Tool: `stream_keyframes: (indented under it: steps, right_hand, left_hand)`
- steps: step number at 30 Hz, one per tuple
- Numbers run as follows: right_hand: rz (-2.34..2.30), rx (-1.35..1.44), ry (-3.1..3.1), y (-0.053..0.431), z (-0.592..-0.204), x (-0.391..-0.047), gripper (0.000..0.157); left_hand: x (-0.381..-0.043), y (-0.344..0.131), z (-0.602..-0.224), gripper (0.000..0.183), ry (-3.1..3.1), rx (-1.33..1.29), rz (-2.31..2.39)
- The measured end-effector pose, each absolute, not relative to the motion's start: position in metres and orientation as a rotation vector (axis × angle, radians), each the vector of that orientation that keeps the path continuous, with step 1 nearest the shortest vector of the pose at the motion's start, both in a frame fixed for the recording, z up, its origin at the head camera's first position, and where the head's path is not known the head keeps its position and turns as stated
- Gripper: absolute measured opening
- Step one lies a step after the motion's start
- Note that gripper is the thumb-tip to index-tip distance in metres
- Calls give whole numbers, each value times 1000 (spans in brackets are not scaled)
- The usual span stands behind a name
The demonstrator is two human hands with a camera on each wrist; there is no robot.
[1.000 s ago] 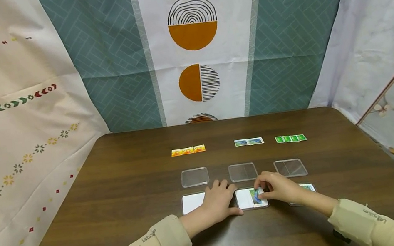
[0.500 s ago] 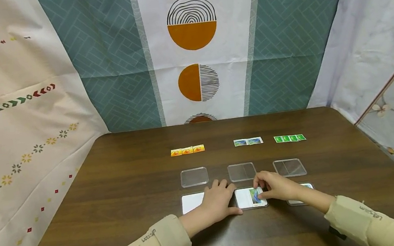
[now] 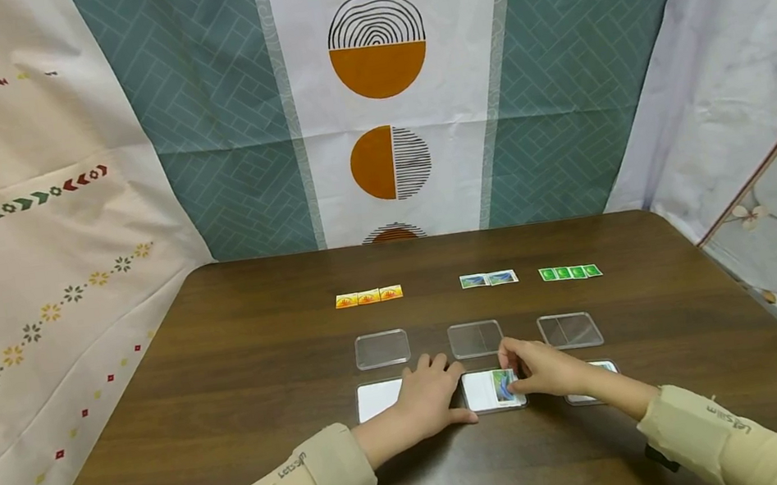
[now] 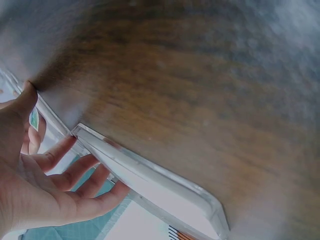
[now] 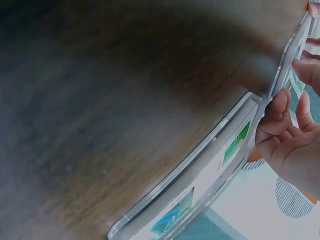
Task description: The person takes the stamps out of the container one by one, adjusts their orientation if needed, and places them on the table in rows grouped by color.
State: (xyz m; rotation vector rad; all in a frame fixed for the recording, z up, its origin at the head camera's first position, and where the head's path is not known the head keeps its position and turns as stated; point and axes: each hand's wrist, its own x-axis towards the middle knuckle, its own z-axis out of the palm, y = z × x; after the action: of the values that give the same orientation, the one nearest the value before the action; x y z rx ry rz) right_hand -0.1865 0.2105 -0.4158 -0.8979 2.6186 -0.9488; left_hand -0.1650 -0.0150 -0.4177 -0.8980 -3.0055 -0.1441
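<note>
A clear flat case [image 3: 480, 401] with a white insert lies between the hands, bearing a small blue-and-green picture card [image 3: 503, 386] on its right part. The right hand [image 3: 544, 367] pinches this card between thumb and forefinger; part of the card is covered by the fingers. Along the case's left side, the left hand [image 3: 427, 397] has its fingers spread, thumb near the front corner. Beneath the left hand, a second white case [image 3: 379, 399] is partly hidden. A third case [image 5: 200, 182], with a blue-green and a green picture, sits under the right forearm.
Clear lids stand behind the cases: left lid [image 3: 382, 349], middle lid [image 3: 476, 339], right lid [image 3: 570, 330]. Farther back lie orange cards [image 3: 369, 297], blue cards [image 3: 488, 279] and several green cards [image 3: 570, 272]. Brown table [image 3: 236, 430] ends at a curtain [image 3: 231, 132].
The right fingers shift very slightly at the card, which stays on the middle case. The left hand keeps its place. The whole view drifts a little.
</note>
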Motion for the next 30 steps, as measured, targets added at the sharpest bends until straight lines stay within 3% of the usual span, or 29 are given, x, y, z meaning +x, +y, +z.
stream_keyframes:
  steps: [22, 30]
  right_hand:
    - [-1324, -890, 2376, 212, -423, -189, 13]
    - [-1379, -754, 2273, 212, -418, -193, 19]
  left_hand:
    - [-163, -16, -416, 63, -2991, -890, -142]
    - [-164, -16, -419, 63, -2984, -892, -141]
